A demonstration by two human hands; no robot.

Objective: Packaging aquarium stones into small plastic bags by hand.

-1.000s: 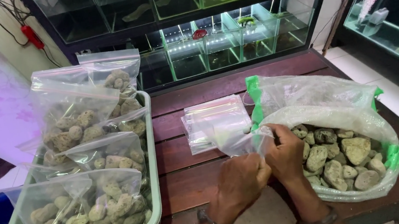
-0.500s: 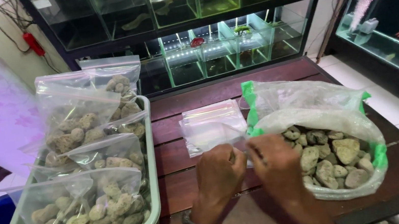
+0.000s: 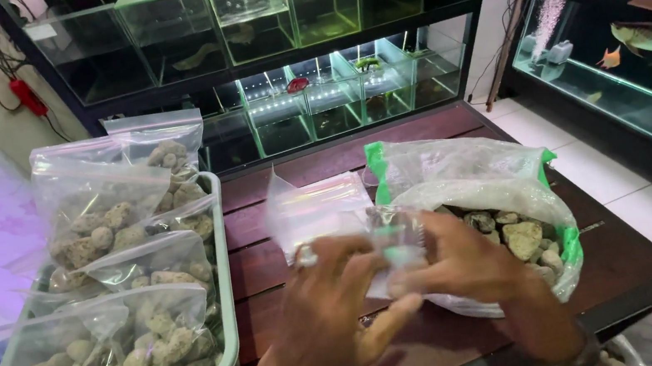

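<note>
Both hands, left hand (image 3: 322,309) and right hand (image 3: 462,261), now lifted off the table, pinching an empty clear bag (image 3: 389,246) beside the rock sack (image 3: 507,218); motion-blurred.

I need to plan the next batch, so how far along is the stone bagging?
Done: several clear bags of stones stand filled in the green tub. In hand: the left hand and right hand hold an empty clear bag, blurred. Left: many stones remain in the big sack, and more empty bags lie on the table.
</note>
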